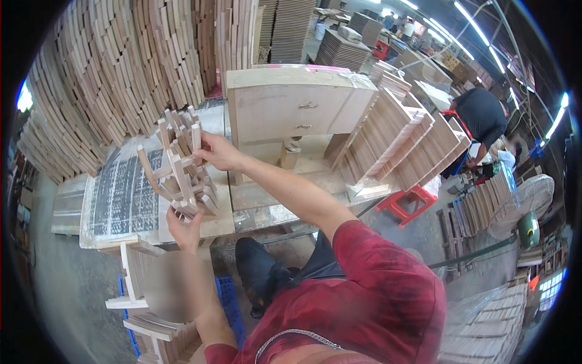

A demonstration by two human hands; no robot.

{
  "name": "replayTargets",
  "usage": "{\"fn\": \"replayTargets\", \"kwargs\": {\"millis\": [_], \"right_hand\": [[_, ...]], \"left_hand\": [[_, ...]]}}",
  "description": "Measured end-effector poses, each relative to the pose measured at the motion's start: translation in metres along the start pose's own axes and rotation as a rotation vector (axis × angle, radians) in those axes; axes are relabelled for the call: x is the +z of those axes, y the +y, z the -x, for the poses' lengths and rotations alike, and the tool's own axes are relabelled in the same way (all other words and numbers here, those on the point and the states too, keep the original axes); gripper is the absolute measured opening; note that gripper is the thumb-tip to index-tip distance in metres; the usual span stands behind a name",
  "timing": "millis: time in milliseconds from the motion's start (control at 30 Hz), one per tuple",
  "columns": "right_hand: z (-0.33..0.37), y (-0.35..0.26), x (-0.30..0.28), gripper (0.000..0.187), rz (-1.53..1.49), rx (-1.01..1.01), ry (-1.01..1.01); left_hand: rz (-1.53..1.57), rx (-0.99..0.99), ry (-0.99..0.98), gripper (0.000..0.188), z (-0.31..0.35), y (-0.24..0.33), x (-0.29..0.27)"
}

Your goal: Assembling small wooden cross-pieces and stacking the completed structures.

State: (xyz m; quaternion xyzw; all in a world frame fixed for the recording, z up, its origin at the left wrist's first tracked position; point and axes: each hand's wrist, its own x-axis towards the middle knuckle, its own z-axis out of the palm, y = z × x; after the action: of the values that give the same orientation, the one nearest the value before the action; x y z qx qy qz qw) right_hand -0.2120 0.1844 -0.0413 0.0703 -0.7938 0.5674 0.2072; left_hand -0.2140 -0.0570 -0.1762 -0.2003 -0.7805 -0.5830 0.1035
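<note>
A cluster of small pale wooden frames [177, 170], with slats joined by crosspieces, stands on the left part of the workbench [130, 188]. At the cluster's near end, the thumb and fingers of my left hand [183, 227] close around the lower end of one frame. My right hand [217, 151] reaches across from the right and grips an upright part of the same cluster, its fingertips partly hidden behind the wood. Which pieces are joined and which lie loose in the cluster I cannot tell.
Tall stacks of wooden slats [121, 73] rise behind the bench. A wooden cabinet [291, 106] with two handles stands right of my hands, beside stacked wooden panels [394, 139]. Nearby are a red stool [407, 206], a fan [522, 206], and a person in dark clothes [479, 115] bending over.
</note>
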Motion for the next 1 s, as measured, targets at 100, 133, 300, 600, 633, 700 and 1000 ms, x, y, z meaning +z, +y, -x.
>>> {"fn": "replayTargets", "kwargs": {"millis": [100, 133, 300, 600, 633, 700, 1000], "right_hand": [[0.000, 0.002, -0.008, 0.032, -0.070, 0.024, -0.038], [0.000, 0.003, -0.009, 0.033, -0.014, 0.050, -0.064], [0.006, 0.008, -0.003, 0.030, 0.132, 0.009, -0.096], [0.004, -0.004, -0.004, 0.053, 0.456, 0.239, -0.277], [0.004, -0.007, -0.003, 0.058, 0.472, 0.279, -0.242], [0.003, -0.011, -0.001, 0.059, 0.488, 0.238, -0.212], [0.007, 0.013, 0.014, 0.035, 0.517, 0.030, -0.148]], "left_hand": [[0.020, -0.013, -0.017, 0.077, -0.001, -0.005, 0.001], [0.018, -0.023, -0.018, 0.076, -0.001, -0.006, 0.001], [0.057, -0.044, -0.011, 0.075, -0.001, -0.010, 0.002], [0.046, -0.121, -0.112, 0.081, -0.004, -0.012, -0.004], [0.118, -0.139, -0.139, 0.082, -0.003, -0.012, -0.003], [0.007, -0.140, -0.123, 0.084, 0.000, -0.012, -0.001], [-0.118, -0.072, 0.005, 0.105, 0.018, 0.008, -0.007]]}}
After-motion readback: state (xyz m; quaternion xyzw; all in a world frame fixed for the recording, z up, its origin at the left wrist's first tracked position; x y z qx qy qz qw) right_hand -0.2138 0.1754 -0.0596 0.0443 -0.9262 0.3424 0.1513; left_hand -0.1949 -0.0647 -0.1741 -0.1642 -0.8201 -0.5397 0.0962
